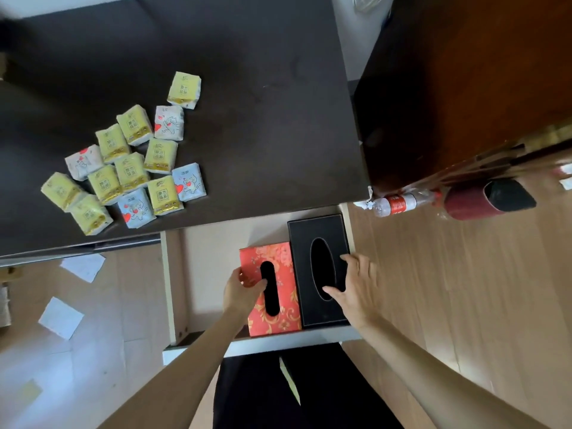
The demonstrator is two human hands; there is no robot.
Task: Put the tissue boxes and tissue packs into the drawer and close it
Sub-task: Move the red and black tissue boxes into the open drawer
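Head view: the left hand (pixel 243 292) has its fingers (pixel 258 284) curled over the left edge of the red tissue box (pixel 278 317), thumb on the side and fingertips on the top beside the dark oval slot, grasping it. The right hand (pixel 359 292) lies spread on the black tissue box (pixel 322 230), thumb at the near end of its oval opening and fingers along the right edge; whether it grips or only presses, I cannot tell. Both boxes lie flat and side by side, touching, in the right half of the open drawer (pixel 173 289), the black one against the drawer's right wall and reaching farther back under the table edge, the red one nearer the drawer's front. The left half of the drawer floor is bare. On the dark table (pixel 263 119) above the drawer, toward its left front part, sits a loose cluster of small tissue packs (pixel 130 168), mostly yellow, a few white and pale blue with heart prints, one yellow pack set a little apart at the back. On the wooden floor (pixel 448 289), by the table's right front corner, lie a plastic bottle (pixel 399 204) and a dark red cylinder (pixel 486 199). White paper sheets (pixel 62 317) lie on the floor left of the drawer.
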